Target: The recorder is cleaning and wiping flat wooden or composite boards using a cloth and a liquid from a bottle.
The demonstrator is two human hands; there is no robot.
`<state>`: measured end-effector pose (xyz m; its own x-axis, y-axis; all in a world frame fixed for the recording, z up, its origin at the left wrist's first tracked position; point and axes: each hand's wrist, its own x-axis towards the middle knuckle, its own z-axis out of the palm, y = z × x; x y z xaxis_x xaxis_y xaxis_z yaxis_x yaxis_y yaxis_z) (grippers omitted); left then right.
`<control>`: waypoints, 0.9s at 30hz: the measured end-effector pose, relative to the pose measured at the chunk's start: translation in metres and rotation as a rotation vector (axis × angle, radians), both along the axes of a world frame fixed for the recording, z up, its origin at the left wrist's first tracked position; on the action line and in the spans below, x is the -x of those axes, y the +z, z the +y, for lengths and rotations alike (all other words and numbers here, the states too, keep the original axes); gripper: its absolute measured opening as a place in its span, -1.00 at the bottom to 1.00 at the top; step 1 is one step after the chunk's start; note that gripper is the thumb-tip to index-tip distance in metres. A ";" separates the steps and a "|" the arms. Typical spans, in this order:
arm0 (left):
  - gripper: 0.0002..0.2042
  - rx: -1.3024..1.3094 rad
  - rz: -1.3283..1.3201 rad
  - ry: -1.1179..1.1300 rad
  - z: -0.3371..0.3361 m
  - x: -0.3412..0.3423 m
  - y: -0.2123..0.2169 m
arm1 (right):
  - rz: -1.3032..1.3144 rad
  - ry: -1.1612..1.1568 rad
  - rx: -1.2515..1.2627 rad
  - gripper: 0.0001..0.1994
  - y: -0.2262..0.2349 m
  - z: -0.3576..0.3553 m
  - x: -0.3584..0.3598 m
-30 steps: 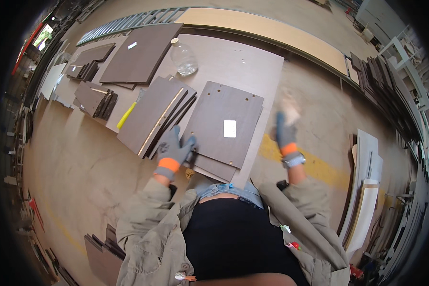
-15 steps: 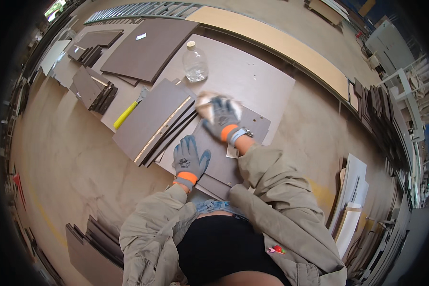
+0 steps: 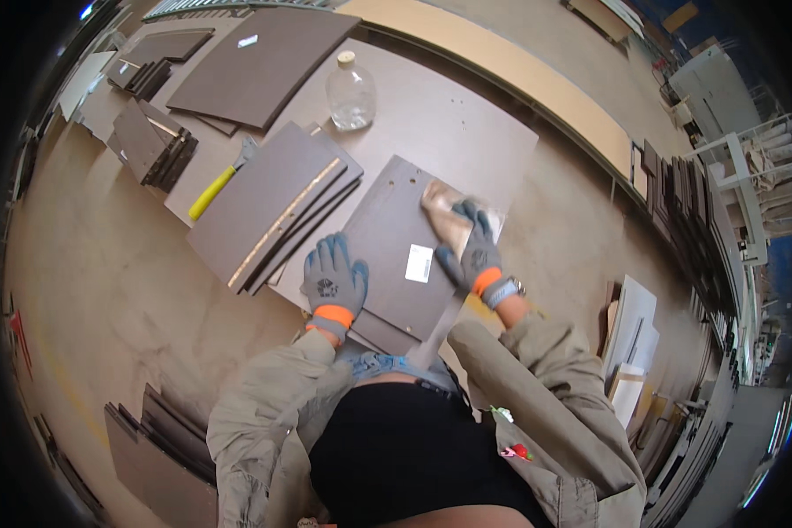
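Note:
A brown-grey flat panel (image 3: 378, 238) with small holes and a white label (image 3: 419, 263) lies in front of me, on top of another panel. My left hand (image 3: 335, 277), in a grey-blue glove with an orange cuff, rests flat by the panel's left edge, fingers stretched out. At the right edge, my right hand (image 3: 477, 255), gloved alike, holds a bunched beige-and-white cloth (image 3: 444, 216) against the panel. Part of the cloth is hidden under the fingers. Left of the panel sits a stack of brown-grey boards (image 3: 273, 202), the top one with a raw, pale edge strip.
A clear bottle (image 3: 351, 97) with a cream cap stands beyond the stack. A yellow-handled tool (image 3: 213, 192) lies left of it. More panels (image 3: 264, 66) cover the table's far left. A long tan board (image 3: 502, 66) runs behind; boards lean (image 3: 632, 348) at right.
My right hand has swept the cloth rightward across the panel to its right edge, uncovering the white label. The left hand stays on the panel. The whole view has shifted slightly.

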<state>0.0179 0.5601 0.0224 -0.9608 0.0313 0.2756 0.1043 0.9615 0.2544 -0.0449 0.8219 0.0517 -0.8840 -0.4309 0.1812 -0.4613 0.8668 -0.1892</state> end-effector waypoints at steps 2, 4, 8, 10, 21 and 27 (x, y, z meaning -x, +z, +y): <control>-0.44 -0.021 0.022 -0.012 -0.002 0.007 0.003 | -0.265 0.157 0.006 -0.39 -0.014 -0.013 -0.055; -0.43 0.011 0.009 -0.019 -0.002 0.009 0.000 | -0.536 0.121 0.010 -0.35 0.024 -0.048 -0.106; -0.52 -0.151 0.002 -0.057 -0.014 0.017 -0.002 | -0.290 0.342 0.181 -0.32 0.002 -0.042 -0.141; -0.56 -0.319 -0.074 -0.077 -0.038 0.017 -0.007 | -0.351 0.197 0.153 -0.32 0.010 -0.039 -0.126; -0.66 -1.305 -0.472 0.250 -0.065 -0.057 -0.006 | -0.207 0.224 -0.001 -0.40 0.009 -0.150 0.003; -0.54 -0.678 -0.181 -0.026 -0.040 -0.068 0.015 | -0.193 0.254 0.013 -0.44 -0.002 -0.154 0.008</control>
